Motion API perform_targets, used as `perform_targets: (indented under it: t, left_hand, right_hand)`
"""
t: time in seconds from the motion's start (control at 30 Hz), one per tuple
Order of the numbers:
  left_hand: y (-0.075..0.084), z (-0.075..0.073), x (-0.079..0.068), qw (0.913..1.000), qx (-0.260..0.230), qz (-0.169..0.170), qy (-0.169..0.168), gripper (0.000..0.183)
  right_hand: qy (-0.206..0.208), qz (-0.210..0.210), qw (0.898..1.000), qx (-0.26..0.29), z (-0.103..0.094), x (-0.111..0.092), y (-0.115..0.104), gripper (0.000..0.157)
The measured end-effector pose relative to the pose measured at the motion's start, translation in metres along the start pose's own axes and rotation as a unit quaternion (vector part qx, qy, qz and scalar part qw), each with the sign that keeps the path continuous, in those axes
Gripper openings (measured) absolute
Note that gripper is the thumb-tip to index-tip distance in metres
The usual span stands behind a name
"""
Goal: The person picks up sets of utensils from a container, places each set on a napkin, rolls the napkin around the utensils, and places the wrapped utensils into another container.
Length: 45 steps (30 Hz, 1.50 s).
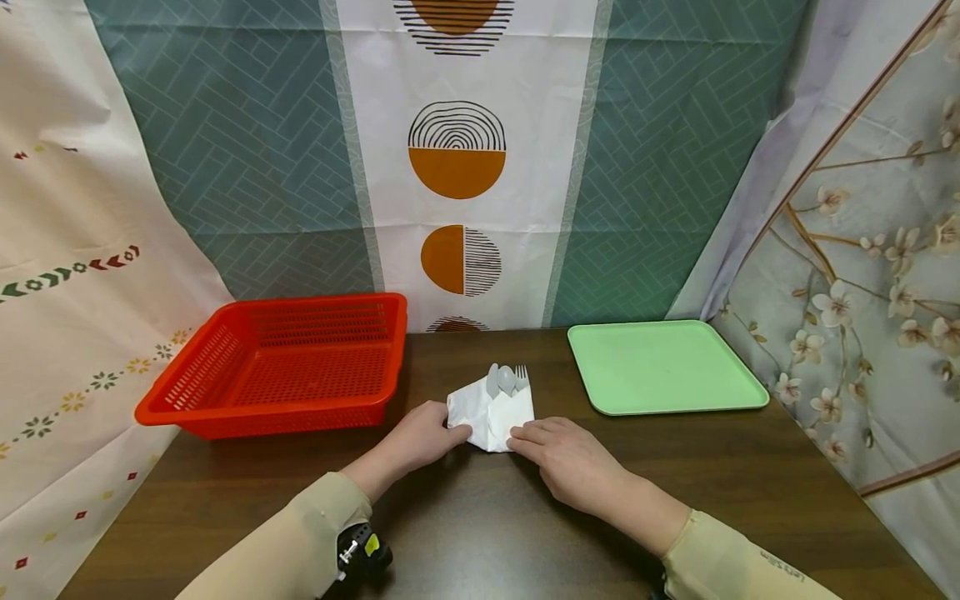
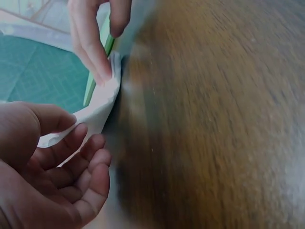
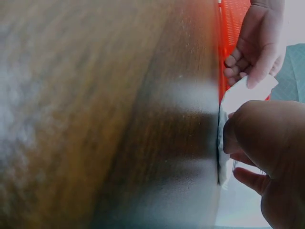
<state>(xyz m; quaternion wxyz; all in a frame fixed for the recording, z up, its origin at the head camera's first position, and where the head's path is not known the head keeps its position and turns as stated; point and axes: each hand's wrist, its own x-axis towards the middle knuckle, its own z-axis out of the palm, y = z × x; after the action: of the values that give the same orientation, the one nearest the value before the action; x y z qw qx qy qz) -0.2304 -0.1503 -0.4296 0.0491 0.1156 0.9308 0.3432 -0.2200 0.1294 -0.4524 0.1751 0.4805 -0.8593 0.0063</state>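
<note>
A folded white napkin (image 1: 512, 419) lies on the table, its top edge toward the back. Out of it stick the upper ends of a knife (image 1: 492, 381), a spoon (image 1: 506, 381) and a fork (image 1: 521, 377), all grey; their lower parts are hidden in the cloth. My left hand (image 1: 426, 435) pinches the napkin's left edge between thumb and forefinger, and the left wrist view shows that edge lifted a little. With fairly straight fingers my right hand (image 1: 573, 467) presses on the lower right of the napkin, its thumb apart from the fingers in the left wrist view.
A red plastic basket (image 1: 300, 421) stands at the back left, with no contents visible. At the back right lies a light green tray (image 1: 667, 367). Patterned cloths hang behind and at both sides of the dark wooden table (image 1: 480, 533).
</note>
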Motion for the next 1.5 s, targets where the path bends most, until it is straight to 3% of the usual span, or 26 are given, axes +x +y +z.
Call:
perform_targets:
  t: [0.2,0.47,1.13,1.3,1.4,1.5]
  left_hand:
    - [0.013,-0.003,-0.001,0.9998,-0.020,-0.004,0.008,0.024]
    - [0.020,-0.001,0.002,0.9978,-0.051,0.033,0.027,0.009]
    - [0.039,0.014,0.007,0.9882,-0.150,0.000,0.032,0.011]
    - [0.035,0.019,0.007,0.9916,-0.123,0.021,0.036,0.006]
    - [0.034,0.023,0.008,0.9958,-0.056,0.057,0.044,0.006]
    - [0.035,0.027,0.008,0.9947,0.015,0.083,0.059,0.014]
  right_hand:
    - [0.004,-0.008,1.000,-0.003,-0.001,0.002,-0.001,0.043]
    - [-0.013,-0.005,1.000,-0.012,-0.004,0.003,-0.002,0.045]
    - [-0.015,0.003,1.000,0.017,-0.005,-0.003,0.002,0.049]
    - [-0.020,0.004,1.000,0.017,-0.006,-0.003,0.001,0.050]
    - [-0.021,0.004,1.000,0.020,-0.006,-0.003,0.001,0.050]
    - [-0.019,0.005,1.000,0.022,-0.006,-0.004,0.002,0.051]
